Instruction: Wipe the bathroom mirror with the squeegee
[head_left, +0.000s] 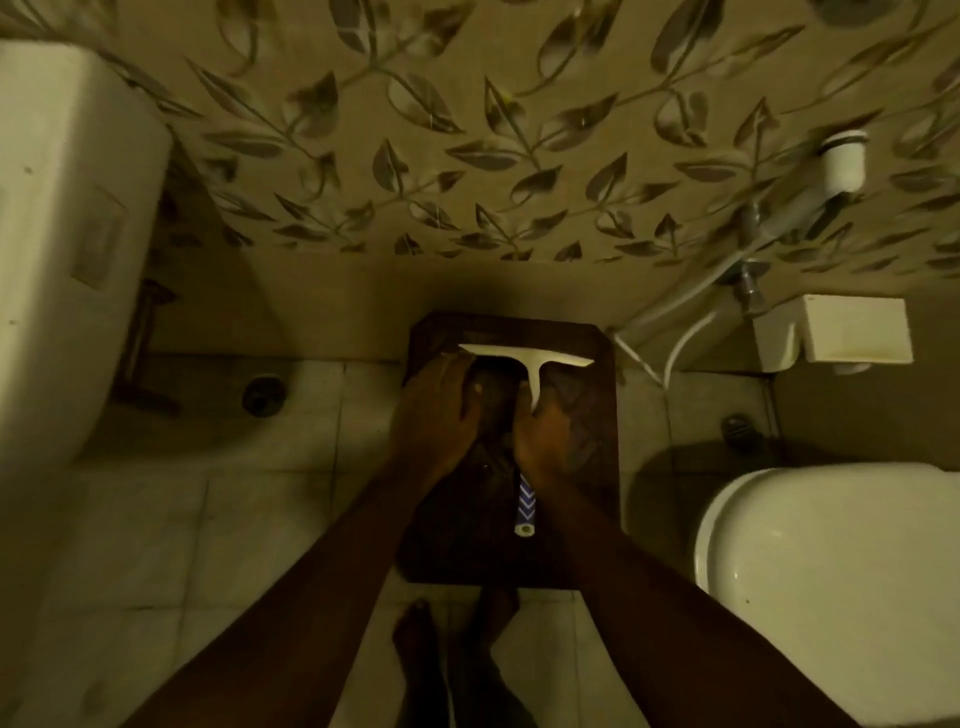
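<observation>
Head view: the squeegee (527, 364) is laid flat on a dark wooden stool (587, 467), long axis running straight away from the person, white blade at the far end, patterned grip end nearest. The right hand (543, 447) is set over the mid-handle, fingers curled around it; whether fully closed cannot be told. The left hand (434, 415) is placed just beside, fingers together, tips near the blade's left end; no mirror is seen.
</observation>
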